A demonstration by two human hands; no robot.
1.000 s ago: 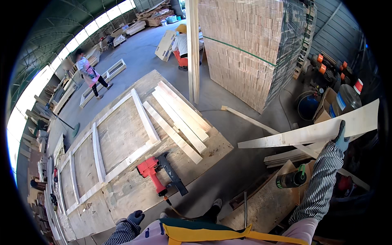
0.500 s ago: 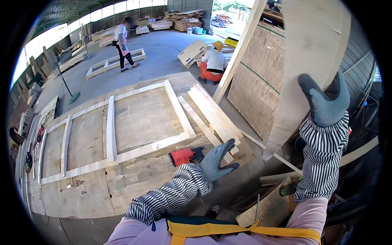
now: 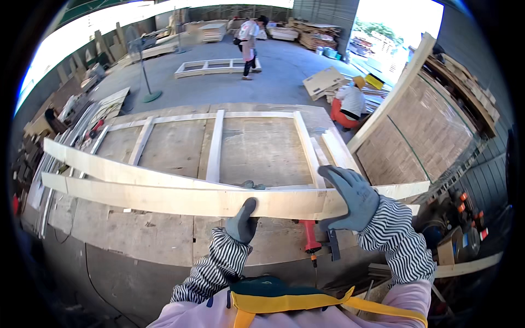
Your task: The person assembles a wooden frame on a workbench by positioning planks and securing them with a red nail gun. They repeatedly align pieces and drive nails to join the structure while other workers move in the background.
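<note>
Two long, pale wooden boards [image 3: 164, 199] stretch across the front of me, overlapping on the right and spreading apart toward the left. My left hand [image 3: 241, 223], in a grey-blue glove, is closed around them near the middle, thumb in front and fingertips partly hidden behind. Farther right my gloved right hand [image 3: 353, 199] straddles the boards, with fingers above the upper edge and thumb below. Behind them a ladder-like wooden frame [image 3: 215, 147] lies on a plywood worktable [image 3: 147, 235]. A red hand-held tool [image 3: 310, 238] shows below the boards, partly covered.
Loose battens [image 3: 339, 147] lie at the table's right end. Beyond stands a strapped wood stack [image 3: 421, 126] with an upright timber [image 3: 396, 90]. One person [image 3: 249, 44] is beside a floor frame [image 3: 210, 66]; another [image 3: 349, 101] crouches. A stand fan [image 3: 143, 71] is far left.
The board in my right hand has swung down from upright to lie across my front, and two boards now show. My left hand has gone from open to gripping them. My view has turned.
</note>
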